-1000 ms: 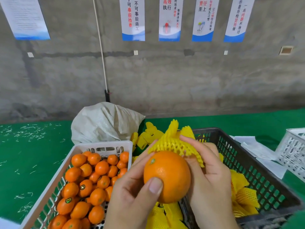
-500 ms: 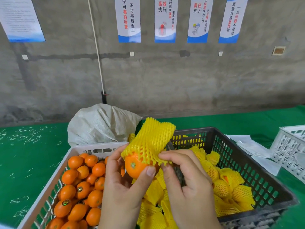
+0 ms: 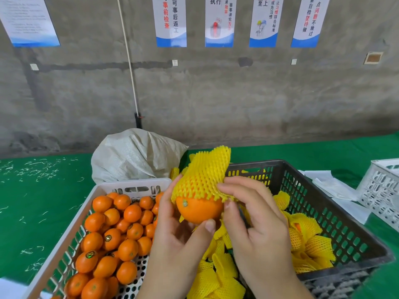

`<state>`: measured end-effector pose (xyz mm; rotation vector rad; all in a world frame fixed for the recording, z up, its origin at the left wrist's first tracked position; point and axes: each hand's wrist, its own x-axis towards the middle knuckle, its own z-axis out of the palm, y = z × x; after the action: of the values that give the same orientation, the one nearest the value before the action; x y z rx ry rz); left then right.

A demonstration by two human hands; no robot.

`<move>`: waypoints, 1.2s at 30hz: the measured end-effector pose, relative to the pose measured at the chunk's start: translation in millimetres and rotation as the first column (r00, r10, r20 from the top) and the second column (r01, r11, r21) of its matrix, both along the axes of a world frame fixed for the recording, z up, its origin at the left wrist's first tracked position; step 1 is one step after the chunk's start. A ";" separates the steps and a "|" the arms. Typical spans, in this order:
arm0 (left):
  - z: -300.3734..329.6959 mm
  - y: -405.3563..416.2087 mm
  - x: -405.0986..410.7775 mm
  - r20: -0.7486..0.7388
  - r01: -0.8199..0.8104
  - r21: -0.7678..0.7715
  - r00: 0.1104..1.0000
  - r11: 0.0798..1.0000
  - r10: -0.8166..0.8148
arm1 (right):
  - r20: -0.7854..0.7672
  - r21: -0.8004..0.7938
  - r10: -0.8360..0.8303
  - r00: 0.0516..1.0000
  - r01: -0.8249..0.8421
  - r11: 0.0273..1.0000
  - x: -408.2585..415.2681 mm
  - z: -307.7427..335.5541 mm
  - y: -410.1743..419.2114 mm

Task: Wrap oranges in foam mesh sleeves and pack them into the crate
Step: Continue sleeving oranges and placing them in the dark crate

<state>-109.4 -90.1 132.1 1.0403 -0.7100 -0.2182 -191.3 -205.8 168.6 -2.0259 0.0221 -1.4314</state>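
Two hands (image 3: 179, 240), three crates (image 3: 323, 203), one sack (image 3: 136, 156), five wall posters (image 3: 219, 22), oranges uncountable.

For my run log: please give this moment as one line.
step: sleeving | left hand: holds orange | right hand: pinches foam mesh sleeve | orange: half covered

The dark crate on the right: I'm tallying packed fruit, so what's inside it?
Inside the dark crate lie oranges already wrapped in yellow foam sleeves, piled along its near side. The right hand covers part of the interior, so a full count isn't possible.
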 end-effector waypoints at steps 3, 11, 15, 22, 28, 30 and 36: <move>3.7 2.6 4.7 0.061 -0.145 0.092 0.988 0.985 0.140 | -0.017 -0.059 -0.042 0.999 0.041 0.997 -1.1 -1.9 -6.4; -3.3 0.3 9.2 0.043 -0.377 -0.054 0.924 0.925 0.379 | -0.079 -0.168 0.085 0.993 -0.097 0.981 -5.0 -14.5 1.0; 4.0 -5.2 1.4 -0.075 -0.264 -0.094 0.963 0.960 0.257 | -0.099 -0.093 0.044 0.994 -0.053 0.994 1.9 -15.2 4.9; -2.6 2.8 2.9 0.077 -0.099 0.049 0.992 0.994 0.095 | -0.012 -0.120 0.072 0.997 -0.073 0.990 -3.0 -12.5 -6.8; -6.1 -5.2 2.6 0.073 -0.282 -0.001 0.957 0.959 0.281 | 0.063 -0.154 -0.066 0.996 0.075 0.985 0.6 -30.1 -7.2; -8.2 -9.4 2.4 0.044 -0.323 -0.034 0.945 0.946 0.324 | 0.036 -0.133 -0.042 0.998 0.046 0.990 1.9 -37.8 -1.9; -15.8 -6.9 4.6 0.096 -0.264 0.039 0.961 0.964 0.259 | -0.085 -0.059 0.037 0.996 -0.042 0.997 15.3 -46.4 -4.6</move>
<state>-104.8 -97.1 116.3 1.1877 -0.6430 0.0399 -175.9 -210.4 122.2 -2.1231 -0.0258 -1.3369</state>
